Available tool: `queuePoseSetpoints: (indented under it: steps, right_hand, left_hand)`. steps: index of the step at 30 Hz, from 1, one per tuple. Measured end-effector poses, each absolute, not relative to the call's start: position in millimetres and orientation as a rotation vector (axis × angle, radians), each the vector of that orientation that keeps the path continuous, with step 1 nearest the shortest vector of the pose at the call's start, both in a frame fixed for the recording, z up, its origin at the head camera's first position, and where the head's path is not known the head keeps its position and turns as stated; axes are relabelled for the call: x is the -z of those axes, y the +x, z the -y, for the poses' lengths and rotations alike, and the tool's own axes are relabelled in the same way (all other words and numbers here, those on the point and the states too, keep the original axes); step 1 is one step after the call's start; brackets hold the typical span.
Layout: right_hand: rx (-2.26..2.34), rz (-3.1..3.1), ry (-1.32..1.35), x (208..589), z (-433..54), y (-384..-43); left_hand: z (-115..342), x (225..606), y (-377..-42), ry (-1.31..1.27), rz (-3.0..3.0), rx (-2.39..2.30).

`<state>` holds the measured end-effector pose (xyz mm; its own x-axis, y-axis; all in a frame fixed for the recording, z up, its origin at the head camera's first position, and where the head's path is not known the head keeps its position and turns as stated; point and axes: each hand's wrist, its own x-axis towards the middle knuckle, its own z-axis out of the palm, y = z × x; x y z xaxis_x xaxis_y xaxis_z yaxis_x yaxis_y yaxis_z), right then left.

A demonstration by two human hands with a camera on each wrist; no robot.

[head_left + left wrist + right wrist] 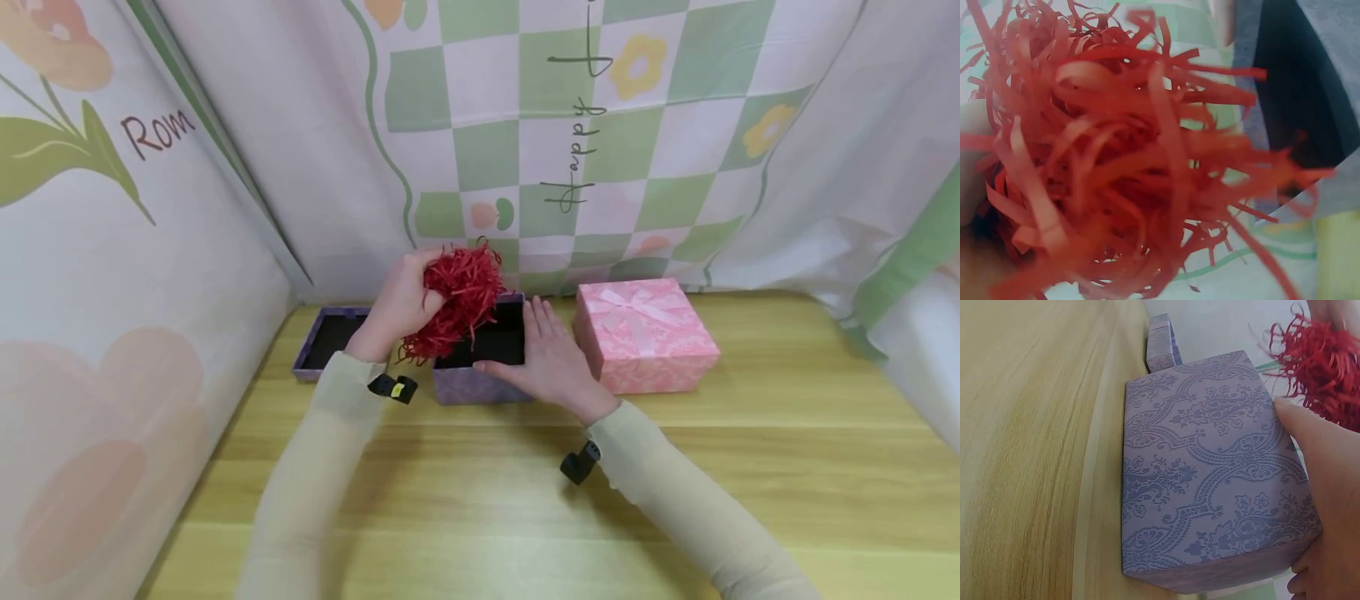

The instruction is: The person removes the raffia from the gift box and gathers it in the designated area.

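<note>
A bundle of red shredded paper is gripped by my left hand above the left part of a purple patterned box. The box stands upright without its lid, its dark inside partly hidden by the paper. In the left wrist view the red strips fill most of the picture. My right hand rests against the box's right side with straight fingers, its thumb laid along the front rim. From the right wrist, the box's embossed front shows, the thumb at its upper edge.
A purple lid with a dark inside lies to the left of the box. On the right stands a closed pink gift box with a ribbon bow. Behind the wooden table hangs a checked curtain.
</note>
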<state>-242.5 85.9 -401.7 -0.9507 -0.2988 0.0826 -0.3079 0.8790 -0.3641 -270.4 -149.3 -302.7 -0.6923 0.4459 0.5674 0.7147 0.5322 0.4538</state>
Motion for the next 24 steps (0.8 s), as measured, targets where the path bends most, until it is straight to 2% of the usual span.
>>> queuePoseSetpoints:
  steps: [15, 24]
  right_hand:
    - [-0.577, 3.011, 0.498, 402.7, -86.9, -243.6]
    - [-0.507, 2.995, 0.588, 403.2, -89.9, -244.8]
  left_hand:
    - [156.3, 304.6, -235.3, -1.01, 2.321, 0.864]
    - [153.1, 332.3, -197.7, -1.14, 2.323, 1.015]
